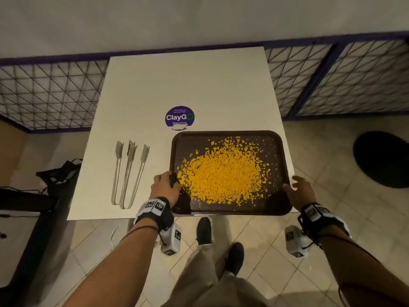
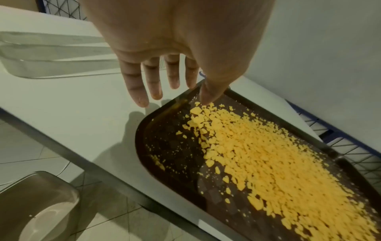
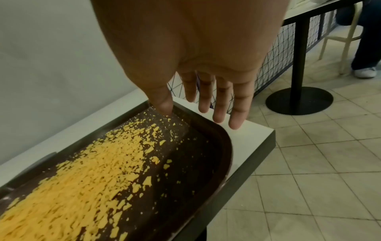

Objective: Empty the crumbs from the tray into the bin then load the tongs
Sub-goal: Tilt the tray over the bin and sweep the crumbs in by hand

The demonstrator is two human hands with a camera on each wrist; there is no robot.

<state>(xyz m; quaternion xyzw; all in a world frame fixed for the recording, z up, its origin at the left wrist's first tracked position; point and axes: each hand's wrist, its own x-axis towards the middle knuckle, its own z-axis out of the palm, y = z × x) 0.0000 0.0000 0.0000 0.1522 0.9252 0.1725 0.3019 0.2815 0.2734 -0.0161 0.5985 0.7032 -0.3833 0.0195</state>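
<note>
A dark brown tray (image 1: pixel 228 132) lies at the near right corner of the white table (image 1: pixel 188 85), with yellow crumbs (image 1: pixel 225 171) heaped across it. Three metal tongs (image 1: pixel 129 173) lie side by side to the tray's left. My left hand (image 1: pixel 167 185) is at the tray's left rim. Its thumb reaches over the tray rim (image 2: pixel 140 133) to the crumbs (image 2: pixel 257 154), and its fingers (image 2: pixel 154 88) hang straight outside. My right hand (image 1: pixel 298 187) is at the right rim, thumb tip inside the tray (image 3: pixel 226 146) and fingers (image 3: pixel 237 114) straight over the table corner. No bin shows.
A purple ClayGo sticker (image 1: pixel 179 118) sits behind the tray. A wire mesh fence (image 1: pixel 51 94) runs behind and beside the table. A black bag (image 1: pixel 59 173) lies at the left. A black round table base (image 3: pixel 299 101) stands on the tiled floor at the right, near a seated person's legs (image 3: pixel 367 48).
</note>
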